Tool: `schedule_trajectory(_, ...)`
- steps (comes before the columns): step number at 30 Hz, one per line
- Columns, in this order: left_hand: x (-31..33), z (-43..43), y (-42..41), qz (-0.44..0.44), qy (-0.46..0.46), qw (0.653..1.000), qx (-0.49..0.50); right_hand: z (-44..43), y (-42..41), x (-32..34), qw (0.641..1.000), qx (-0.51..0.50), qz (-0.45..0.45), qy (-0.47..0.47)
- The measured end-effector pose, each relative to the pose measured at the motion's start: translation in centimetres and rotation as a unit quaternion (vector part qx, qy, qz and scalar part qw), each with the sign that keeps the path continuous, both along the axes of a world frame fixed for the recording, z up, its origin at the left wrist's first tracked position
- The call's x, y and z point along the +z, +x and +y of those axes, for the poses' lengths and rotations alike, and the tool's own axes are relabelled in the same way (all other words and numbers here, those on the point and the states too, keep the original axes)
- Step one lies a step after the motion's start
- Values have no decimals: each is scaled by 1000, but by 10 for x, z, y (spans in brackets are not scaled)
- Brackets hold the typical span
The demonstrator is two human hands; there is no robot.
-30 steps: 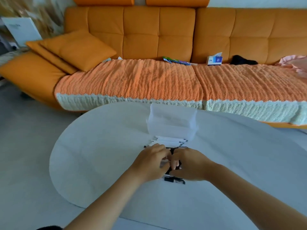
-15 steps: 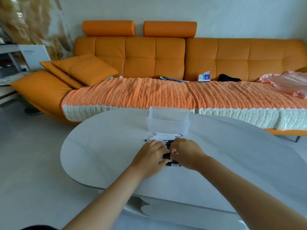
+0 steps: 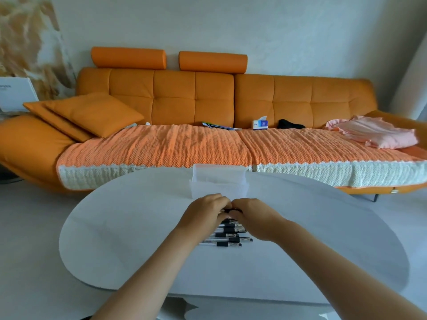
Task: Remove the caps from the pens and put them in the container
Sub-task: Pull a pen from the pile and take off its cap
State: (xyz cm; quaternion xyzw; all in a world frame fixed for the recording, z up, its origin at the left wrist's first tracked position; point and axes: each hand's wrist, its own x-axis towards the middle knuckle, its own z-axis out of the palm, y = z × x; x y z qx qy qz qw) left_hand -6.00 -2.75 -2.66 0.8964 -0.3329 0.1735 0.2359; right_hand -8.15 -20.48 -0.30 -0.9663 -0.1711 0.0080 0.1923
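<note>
I hold one thin, clear plastic pen with black parts [image 3: 230, 210] between my two hands. My left hand [image 3: 204, 213] comes at the pen from 9 o'clock and my right hand [image 3: 254, 217] from 3 o'clock. The fingers of both hands are curled tight round it. Only a small black bit peeks out where my hands meet.

I think my left hand has the long part and my right hand has the cap end. That is because the black caps [image 3: 235, 244] on the other pens point to 3 o'clock. My fingers hide this cap, so I can't tell if it is on or off. I hold the pen this way so each hand can pull its own way and the cap can pop off.

The container is a see-through white plastic box [image 3: 219, 181]. It sits at 12 o'clock, just past my fingertips, so dropping a pen in is a short reach. I can't see anything in it.

The other clear-and-black pens [image 3: 228, 234] lie in a neat row on the pale grey oval table [image 3: 115, 227]. They are at 6 o'clock from my fingertips, between my wrists. Their caps look on.
</note>
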Motion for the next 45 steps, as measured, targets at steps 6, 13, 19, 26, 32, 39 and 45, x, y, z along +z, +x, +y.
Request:
schedule_trajectory(6,-18,-10,24,64,9,998,-9,-17,15,-13,999,-54,9,-3)
schedule_trajectory(13,-31,-19,45,61,15,998,-18,-23,28,-40,997,-59,53,16)
schedule_trajectory(19,-27,-19,53,62,-9,998,-30,-22,41,-46,999,-43,14,-5)
schedule_trajectory(26,-30,-9,50,87,-54,995,-1,-18,47,-47,998,-13,-40,-46)
schedule_trajectory(32,-25,-10,54,75,-32,997,17,-25,48,-38,1000,-20,3,20)
schedule_trajectory(39,-28,-16,63,58,11,996,63,-68,54,-56,991,-131,-5,4)
schedule_trajectory(45,-30,-30,63,48,34,996,71,-91,49,-71,984,-168,30,57)
